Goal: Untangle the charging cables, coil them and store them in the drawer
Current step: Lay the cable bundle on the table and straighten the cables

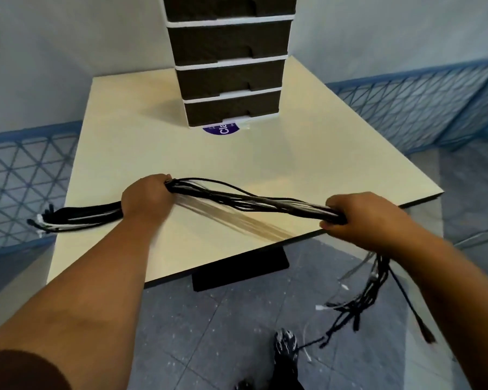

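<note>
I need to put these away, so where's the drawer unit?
In the head view, the drawer unit stands at the table's far edge, centre, beyond both hands.

**Cables stretched, drawers shut**

We see a bundle of black and white cables [254, 201] pulled taut above the table edge, ends trailing left and dangling right. The stacked dark drawers [228, 77] stand closed behind.

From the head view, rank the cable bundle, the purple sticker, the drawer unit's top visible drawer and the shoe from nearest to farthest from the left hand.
1. Cable bundle: gripped in the left hand, stretching to the right hand.
2. Purple sticker: on the table, at the drawer unit's foot.
3. Shoe: on the floor, below right.
4. Top visible drawer: highest, farthest back.
</note>
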The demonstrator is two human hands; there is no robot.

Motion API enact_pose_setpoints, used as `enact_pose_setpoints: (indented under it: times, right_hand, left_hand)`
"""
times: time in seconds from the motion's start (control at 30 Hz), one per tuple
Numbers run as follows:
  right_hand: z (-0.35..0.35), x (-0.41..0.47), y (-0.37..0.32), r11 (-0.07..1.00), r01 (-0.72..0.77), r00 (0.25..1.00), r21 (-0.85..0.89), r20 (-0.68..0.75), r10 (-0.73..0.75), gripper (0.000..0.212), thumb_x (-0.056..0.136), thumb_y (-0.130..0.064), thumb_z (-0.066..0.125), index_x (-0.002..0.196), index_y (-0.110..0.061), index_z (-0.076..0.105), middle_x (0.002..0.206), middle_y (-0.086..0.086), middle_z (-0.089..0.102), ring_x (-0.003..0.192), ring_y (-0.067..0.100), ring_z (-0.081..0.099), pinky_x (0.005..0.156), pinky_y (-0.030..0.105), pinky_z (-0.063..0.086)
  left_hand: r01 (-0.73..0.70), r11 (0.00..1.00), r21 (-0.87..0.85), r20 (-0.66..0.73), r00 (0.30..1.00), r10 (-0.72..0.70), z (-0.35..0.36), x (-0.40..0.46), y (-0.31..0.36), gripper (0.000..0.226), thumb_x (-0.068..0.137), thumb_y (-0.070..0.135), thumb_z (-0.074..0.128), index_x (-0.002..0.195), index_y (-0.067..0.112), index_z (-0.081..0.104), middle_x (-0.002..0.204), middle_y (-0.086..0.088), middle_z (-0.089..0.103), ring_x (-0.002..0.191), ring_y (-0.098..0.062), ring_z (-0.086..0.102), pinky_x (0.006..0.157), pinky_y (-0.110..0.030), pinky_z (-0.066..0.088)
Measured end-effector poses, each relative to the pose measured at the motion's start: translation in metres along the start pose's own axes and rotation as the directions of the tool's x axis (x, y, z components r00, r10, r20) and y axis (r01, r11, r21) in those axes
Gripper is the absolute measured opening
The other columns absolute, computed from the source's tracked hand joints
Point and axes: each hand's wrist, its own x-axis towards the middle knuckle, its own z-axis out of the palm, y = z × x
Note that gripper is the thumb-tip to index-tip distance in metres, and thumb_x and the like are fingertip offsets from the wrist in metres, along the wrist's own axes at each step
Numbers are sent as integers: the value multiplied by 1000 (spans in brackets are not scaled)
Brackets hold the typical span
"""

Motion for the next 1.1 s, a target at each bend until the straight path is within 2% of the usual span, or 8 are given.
enact_pose_setpoints:
  times: [0.13, 0.3, 0.5, 0.63, 0.77, 0.9, 1.0, 1.1]
  right_hand:
    - [-48, 43, 9, 982, -42, 959, -185, -285, -12, 15, 92, -35, 59, 84, -23, 57, 67, -5, 53, 63, 16, 49, 50, 27, 33]
    - [-52, 125, 13, 979, -106, 832, -176, -555, -10, 21, 92, -31, 61, 81, -19, 49, 60, -3, 44, 54, 19, 41, 47, 25, 19]
    - [-1, 200, 38, 995, -80, 913, -61, -406, 49, 16, 88, -33, 59, 84, -18, 59, 72, 2, 61, 74, 31, 62, 59, 31, 40]
    - [23, 211, 49, 1000, -9, 950, -21, -313, 2, 19, 84, -36, 58, 75, -21, 51, 77, 2, 65, 80, 31, 62, 60, 33, 36]
    - [27, 217, 55, 1000, 22, 952, -8, -306, -24, 15, 81, -35, 58, 80, -21, 59, 77, 1, 66, 80, 30, 63, 59, 32, 37]
    - [29, 222, 60, 998, 54, 950, 17, -308, -46, 11, 82, -35, 57, 80, -24, 58, 76, 0, 66, 78, 28, 62, 58, 31, 36]
    - [32, 227, 63, 997, 70, 950, 8, -305, -65, 11, 83, -34, 56, 78, -24, 56, 73, -1, 64, 72, 28, 60, 57, 31, 37]
    - [37, 230, 67, 997, 78, 947, 15, -313, -70, 13, 84, -33, 55, 79, -22, 58, 68, -2, 62, 65, 28, 55, 56, 31, 40]
  left_hand:
    - [-5, 1000, -9, -5, 1000, 5, 0, -1, 1, 40, 102, 35, 31, 87, 23, 67, 88, -5, 68, 80, -31, 58, 69, -32, 38]
    - [50, 999, 13, 4, 999, -50, 5, 6, -1, 34, 99, 32, 36, 81, 25, 63, 80, 1, 65, 71, -25, 51, 66, -30, 38]
    - [97, 990, 105, -12, 995, -96, 13, 12, -5, 31, 96, 31, 39, 73, 24, 59, 63, 8, 53, 62, -21, 50, 59, -31, 38]
    - [117, 986, 117, -35, 993, -114, 14, 12, -3, 29, 94, 28, 44, 69, 24, 57, 61, 6, 56, 59, -19, 53, 59, -31, 43]
    - [100, 986, 132, -65, 994, -92, 12, 10, -1, 26, 94, 31, 53, 70, 23, 61, 63, 3, 62, 61, -24, 57, 54, -30, 39]
    - [-27, 992, 122, -94, 995, 38, 8, 3, -3, 16, 71, 31, 68, 69, 20, 56, 61, 1, 53, 62, -27, 53, 53, -31, 38]
    - [-92, 981, 169, 31, 996, 88, -9, 5, -8, 59, 62, 67, 55, 101, 24, 64, 92, 5, 64, 92, -27, 58, 72, -37, 41]
    - [-39, 968, 247, 333, 942, -47, -38, 9, -2, 117, 46, 92, 58, 144, 34, 34, 139, 7, 46, 130, -20, 38, 102, -41, 33]
